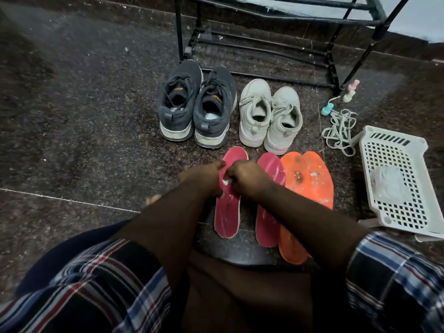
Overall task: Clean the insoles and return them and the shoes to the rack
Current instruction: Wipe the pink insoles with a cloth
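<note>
Shoes (225, 109) front rack (276, 44); left floor (84, 104) open

No text can be read: the orange marks on the tongues of the dark grey lace-up sneakers (195, 104), beyond the grip, are too blurred.

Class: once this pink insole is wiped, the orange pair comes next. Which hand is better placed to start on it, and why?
Probably the right hand. It works with a small white wad on the left pink insole, nearer the orange insoles lying on its side. The left hand grips that pink insole's outer edge, farther off.
</note>
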The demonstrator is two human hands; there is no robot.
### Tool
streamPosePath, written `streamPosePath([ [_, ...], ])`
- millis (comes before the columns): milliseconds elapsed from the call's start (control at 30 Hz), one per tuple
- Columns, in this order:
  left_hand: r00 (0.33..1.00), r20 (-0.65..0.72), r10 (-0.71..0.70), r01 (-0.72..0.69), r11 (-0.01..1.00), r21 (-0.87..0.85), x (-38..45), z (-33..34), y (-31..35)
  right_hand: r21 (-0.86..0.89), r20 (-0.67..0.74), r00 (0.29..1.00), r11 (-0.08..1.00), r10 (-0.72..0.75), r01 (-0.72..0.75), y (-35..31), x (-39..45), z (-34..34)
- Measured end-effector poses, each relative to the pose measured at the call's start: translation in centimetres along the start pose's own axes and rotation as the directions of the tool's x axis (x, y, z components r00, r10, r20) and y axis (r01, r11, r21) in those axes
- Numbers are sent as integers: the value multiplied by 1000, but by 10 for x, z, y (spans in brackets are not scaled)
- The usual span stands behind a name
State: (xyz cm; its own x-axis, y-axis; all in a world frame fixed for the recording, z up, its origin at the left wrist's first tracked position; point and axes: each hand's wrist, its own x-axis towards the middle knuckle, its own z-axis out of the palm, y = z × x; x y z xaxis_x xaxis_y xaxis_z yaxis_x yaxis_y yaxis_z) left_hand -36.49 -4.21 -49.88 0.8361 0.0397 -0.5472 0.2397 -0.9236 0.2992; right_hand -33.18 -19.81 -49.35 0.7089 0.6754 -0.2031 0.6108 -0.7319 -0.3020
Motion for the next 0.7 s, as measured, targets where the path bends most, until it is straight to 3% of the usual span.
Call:
streamPosePath([
  [67, 1000, -22, 2, -1, 1000, 22, -1, 1, -1, -55, 1, 1000, 998, -25, 25, 5, 0, -7],
  [233, 1000, -22, -13, 13, 1000, 21, 0, 2, -3, -98, -91, 984, 982, 151, -159, 6, 14, -18],
  [467, 1000, -1, -1, 1, 999, 45, 2, 0, -3, -7, 54, 998, 1000, -17, 18, -12, -12, -4],
  [700, 997, 80, 5, -11, 996, 84, 6, -2, -4, -40, -17, 992, 991, 125, -126, -8, 1, -9],
])
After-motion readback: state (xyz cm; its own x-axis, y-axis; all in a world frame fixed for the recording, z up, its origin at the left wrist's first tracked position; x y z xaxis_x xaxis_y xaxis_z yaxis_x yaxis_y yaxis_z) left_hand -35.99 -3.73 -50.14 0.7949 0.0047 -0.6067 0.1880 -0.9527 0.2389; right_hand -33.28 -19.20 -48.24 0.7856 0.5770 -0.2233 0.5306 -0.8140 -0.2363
